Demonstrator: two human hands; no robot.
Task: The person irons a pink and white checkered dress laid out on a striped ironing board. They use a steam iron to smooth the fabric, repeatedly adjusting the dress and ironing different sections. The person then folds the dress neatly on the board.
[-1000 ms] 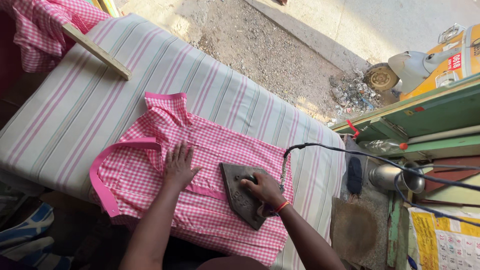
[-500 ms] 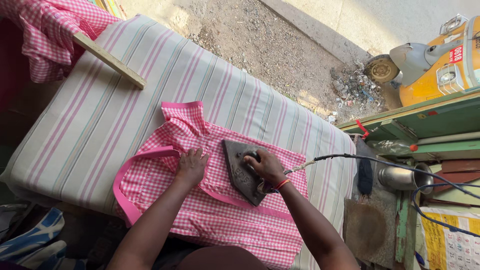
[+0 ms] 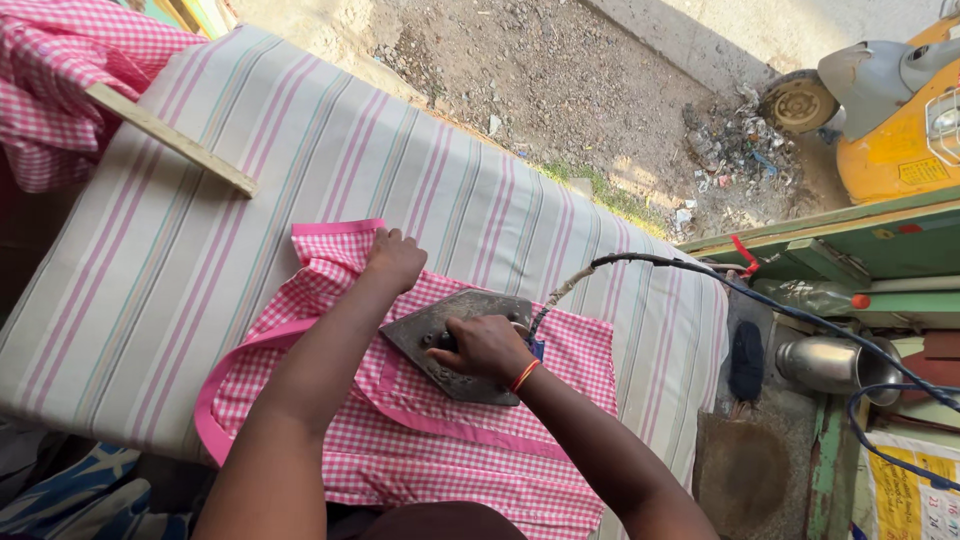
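Observation:
A pink-and-white checked garment (image 3: 420, 440) with solid pink trim lies on a striped ironing table (image 3: 300, 180). My right hand (image 3: 485, 347) grips the handle of a dark metal iron (image 3: 440, 345) that rests flat on the garment's middle. A black cord (image 3: 700, 275) runs from the iron off to the right. My left hand (image 3: 395, 258) presses down on the garment's upper pink-edged corner, just left of the iron, with the fingers curled on the cloth.
A wooden stick (image 3: 170, 138) lies across the table's far left, beside more pink checked cloth (image 3: 60, 80). To the right stand a green bench (image 3: 830, 250), a steel mug (image 3: 830, 365), a plastic bottle (image 3: 810, 295) and a yellow vehicle (image 3: 890, 100). Dirt ground lies beyond.
The iron slid up the garment with my right hand. My left hand moved from the cloth's middle up to its pink-trimmed top corner.

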